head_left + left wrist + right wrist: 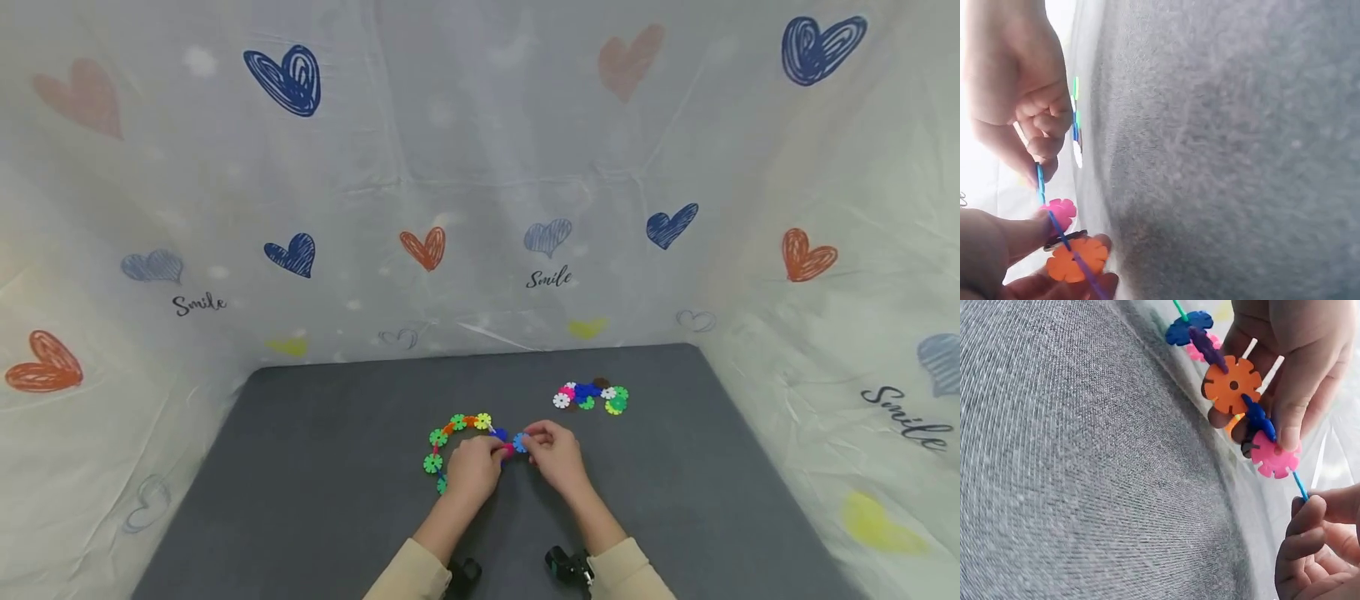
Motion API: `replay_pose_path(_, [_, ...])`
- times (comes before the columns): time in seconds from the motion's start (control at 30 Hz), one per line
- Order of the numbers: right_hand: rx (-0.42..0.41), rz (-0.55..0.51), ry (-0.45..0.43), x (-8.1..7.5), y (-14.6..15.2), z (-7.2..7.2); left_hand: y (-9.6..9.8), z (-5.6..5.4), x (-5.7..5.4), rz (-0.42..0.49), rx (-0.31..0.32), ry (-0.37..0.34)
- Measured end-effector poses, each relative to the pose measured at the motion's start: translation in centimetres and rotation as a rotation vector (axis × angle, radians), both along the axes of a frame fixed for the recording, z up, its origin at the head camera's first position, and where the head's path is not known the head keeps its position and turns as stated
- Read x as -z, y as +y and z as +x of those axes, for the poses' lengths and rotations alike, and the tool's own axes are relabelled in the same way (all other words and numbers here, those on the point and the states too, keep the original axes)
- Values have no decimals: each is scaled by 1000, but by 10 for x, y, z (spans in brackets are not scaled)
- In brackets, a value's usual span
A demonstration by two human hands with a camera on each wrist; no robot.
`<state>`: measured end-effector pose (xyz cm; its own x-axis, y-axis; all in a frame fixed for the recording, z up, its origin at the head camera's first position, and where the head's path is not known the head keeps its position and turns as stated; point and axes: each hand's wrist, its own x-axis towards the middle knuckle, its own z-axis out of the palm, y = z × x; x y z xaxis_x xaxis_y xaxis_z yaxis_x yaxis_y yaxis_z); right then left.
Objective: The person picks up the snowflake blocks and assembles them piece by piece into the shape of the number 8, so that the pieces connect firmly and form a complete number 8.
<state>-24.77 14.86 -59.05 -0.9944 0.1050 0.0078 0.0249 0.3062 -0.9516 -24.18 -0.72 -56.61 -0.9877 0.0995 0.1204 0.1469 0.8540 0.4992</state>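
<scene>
My left hand (476, 471) pinches a pink notched flower disc (1275, 456) between thumb and fingers. This disc ends a curved chain of interlocked plastic discs, with a dark blue disc (1260, 419) and an orange disc (1233, 394) beside it. More of the chain arcs over the table behind that hand, including a green disc (432, 463); part is hidden by the hand. My right hand (555, 454) pinches a light blue disc (520, 442) by its edge. In the right wrist view the light blue disc, seen edge-on, meets the pink disc's rim; how deep their notches engage I cannot tell.
A small pile of loose discs (588, 393), white, blue, green, pink and brown, lies farther back on the right. The dark grey tabletop (315, 467) ends at a pale cloth (480, 208) printed with hearts. Black devices (567, 567) sit by both sleeves.
</scene>
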Motion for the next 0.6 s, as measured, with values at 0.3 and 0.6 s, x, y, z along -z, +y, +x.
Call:
replay_pose_path(0.3, [-84, 4, -12, 1, 0, 2, -6, 6, 5, 10, 69, 129])
replay_pose_path(0.6, [-41, -151, -45, -5, -6, 11, -4, 12, 8, 23, 77, 235])
